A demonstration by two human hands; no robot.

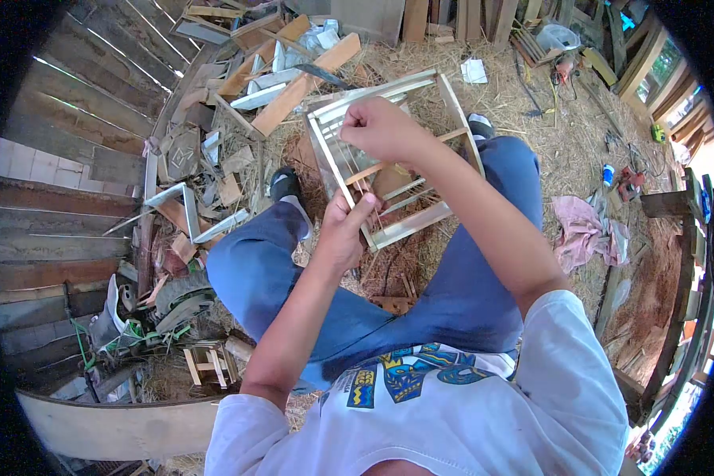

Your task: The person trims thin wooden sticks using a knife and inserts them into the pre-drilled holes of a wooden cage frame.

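A rectangular wooden frame with a crossbar and several thin slats stands tilted between my knees. My left hand grips its near left side, with the thumb and fingers closed around the wood and thin sticks by the crossbar. Above the upper left part of the frame is my right hand, its fingers curled together in a pinch. Whatever those fingertips hold, if anything, is too small to make out.
Wood offcuts are piled at the upper left. A pink cloth lies on the straw-strewn floor at right, near a blue can and a red tool. A small wooden frame is at lower left.
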